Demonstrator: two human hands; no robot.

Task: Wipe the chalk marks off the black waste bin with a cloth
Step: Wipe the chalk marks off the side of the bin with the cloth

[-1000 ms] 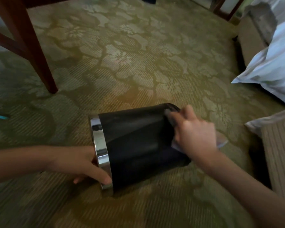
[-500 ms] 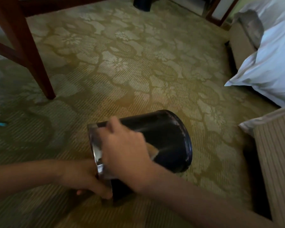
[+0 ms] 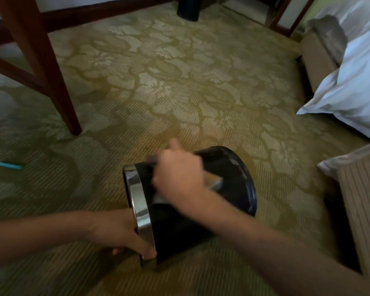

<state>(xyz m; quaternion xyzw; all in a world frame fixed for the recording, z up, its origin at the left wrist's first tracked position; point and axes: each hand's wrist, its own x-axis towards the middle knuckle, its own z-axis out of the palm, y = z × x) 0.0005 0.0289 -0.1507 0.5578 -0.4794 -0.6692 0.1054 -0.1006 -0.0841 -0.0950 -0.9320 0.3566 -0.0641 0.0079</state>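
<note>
The black waste bin lies on its side on the carpet, with its chrome rim to the left. The left hand grips the rim, fingers curled round it. The right hand holds the cloth against the upper wall, fingers curled over it.

Step in hand: wiping. Pale smears show near the base, so the next stroke probably belongs there, with the rim held steady.

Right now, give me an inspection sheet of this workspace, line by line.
Surface: patterned green-gold carpet.
Job's things: black waste bin on its side, pale smears near its base; cloth on the bin under the right hand.
Clutter: small blue stick on the carpet, left.
Hands: left hand grips the bin's chrome rim; right hand presses the cloth, blurred.
Cables: nothing seen.
Surroundings: wooden furniture leg, white bedding.
</note>
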